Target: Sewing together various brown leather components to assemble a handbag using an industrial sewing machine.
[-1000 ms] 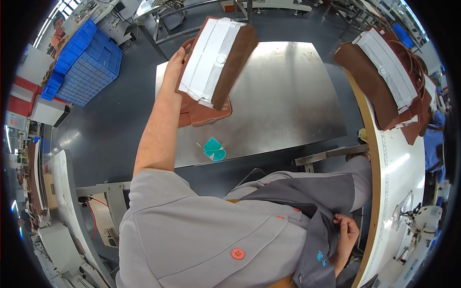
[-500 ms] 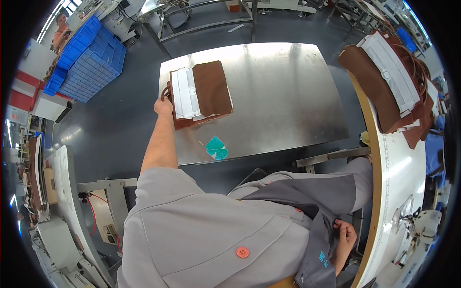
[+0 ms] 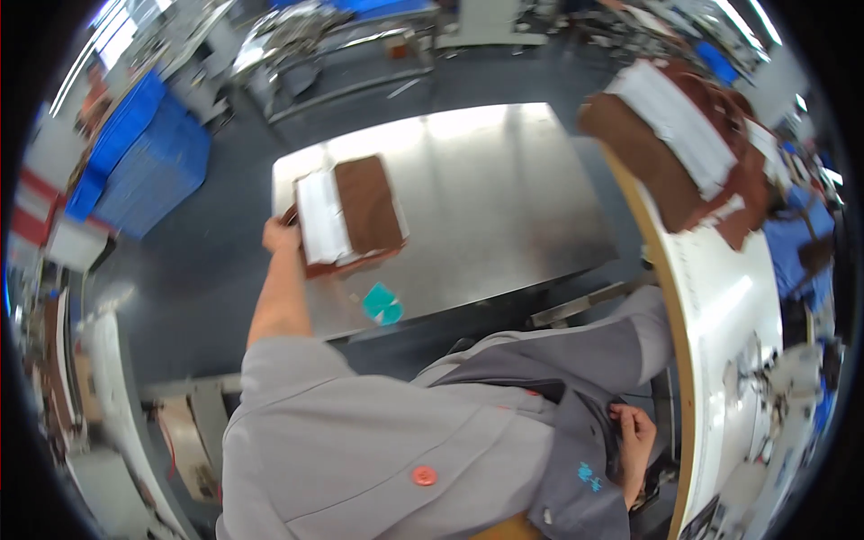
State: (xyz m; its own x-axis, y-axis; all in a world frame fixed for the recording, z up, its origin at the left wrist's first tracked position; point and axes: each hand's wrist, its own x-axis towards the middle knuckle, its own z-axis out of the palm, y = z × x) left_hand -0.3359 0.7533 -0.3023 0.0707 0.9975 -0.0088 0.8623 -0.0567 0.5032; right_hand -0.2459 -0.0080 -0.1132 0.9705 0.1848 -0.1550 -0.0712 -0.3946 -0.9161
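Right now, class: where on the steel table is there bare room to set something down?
The steel table lies bare right of the brown-and-white stack, through to its far and right edges. The near-left corner is crowded: the left hand at the stack, and a teal piece near the front edge.

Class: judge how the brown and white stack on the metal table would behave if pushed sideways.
The stack looks like flat loose layers, so the top ones would probably slide apart. The table is shiny, so it likely slips easily. The left hand at its edge suggests it needs steadying.

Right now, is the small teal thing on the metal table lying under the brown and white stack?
No, the small teal thing lies bare on the metal table, apart from the brown and white stack and nearer the person.
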